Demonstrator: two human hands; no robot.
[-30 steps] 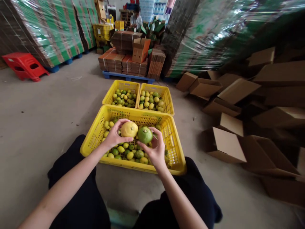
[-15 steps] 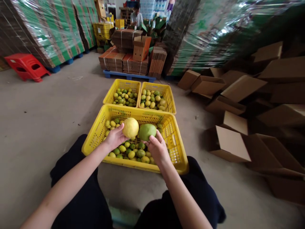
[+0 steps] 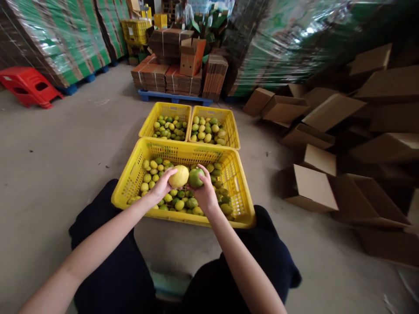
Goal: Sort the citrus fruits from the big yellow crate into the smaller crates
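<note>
My left hand (image 3: 164, 185) is closed round a large yellow lemon (image 3: 180, 177), its thumb along the top. Beside it, my right hand (image 3: 207, 192) grips a green lemon (image 3: 196, 178) with the fingers over its far side. The two fruits are close together above a big yellow crate (image 3: 242, 181). Inside that crate lie many yellow and green lemons (image 3: 180, 205), partly hidden by my hands. Behind it stand two smaller yellow crates, one on the left (image 3: 146, 124) and one on the right (image 3: 233, 128), each holding more lemons.
Open cardboard boxes (image 3: 316, 187) are heaped on the right. A blue pallet (image 3: 175, 97) carries bundled flat cartons (image 3: 153, 76). The red stool (image 3: 31, 86) stands at far left, near wrapped pallet stacks (image 3: 65, 39). Another person (image 3: 184, 13) is at the back.
Both hands have lowered slightly toward the crate. The green lemon has turned in my right hand, and my fingers now reach over it. The view has tilted down a little.
</note>
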